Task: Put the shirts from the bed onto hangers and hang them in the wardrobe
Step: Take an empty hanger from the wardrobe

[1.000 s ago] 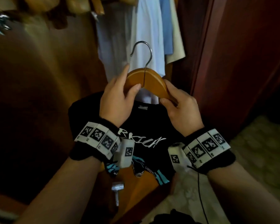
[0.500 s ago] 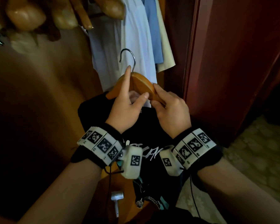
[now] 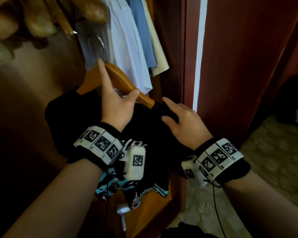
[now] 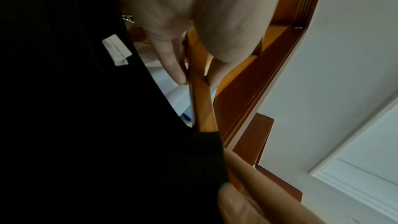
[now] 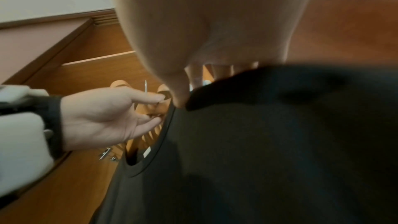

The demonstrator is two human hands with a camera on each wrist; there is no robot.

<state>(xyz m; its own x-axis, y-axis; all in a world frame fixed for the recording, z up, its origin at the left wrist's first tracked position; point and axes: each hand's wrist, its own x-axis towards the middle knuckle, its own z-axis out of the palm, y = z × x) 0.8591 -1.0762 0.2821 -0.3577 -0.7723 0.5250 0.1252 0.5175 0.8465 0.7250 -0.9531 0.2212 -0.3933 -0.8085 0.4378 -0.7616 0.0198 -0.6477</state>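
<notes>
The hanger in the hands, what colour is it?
Orange-brown wood; the hanger shows best in the head view.

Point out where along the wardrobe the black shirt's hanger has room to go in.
Free: the gap between the cream shirt and the wardrobe's right frame. Crowded: upper left, where the wooden hangers bunch against the white shirt.

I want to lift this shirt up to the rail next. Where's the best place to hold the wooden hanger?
Probably the wooden hanger at its bare centre, under the hook, from above: the black shirt covers both arm ends, and the left hand already pinches it there.
</notes>
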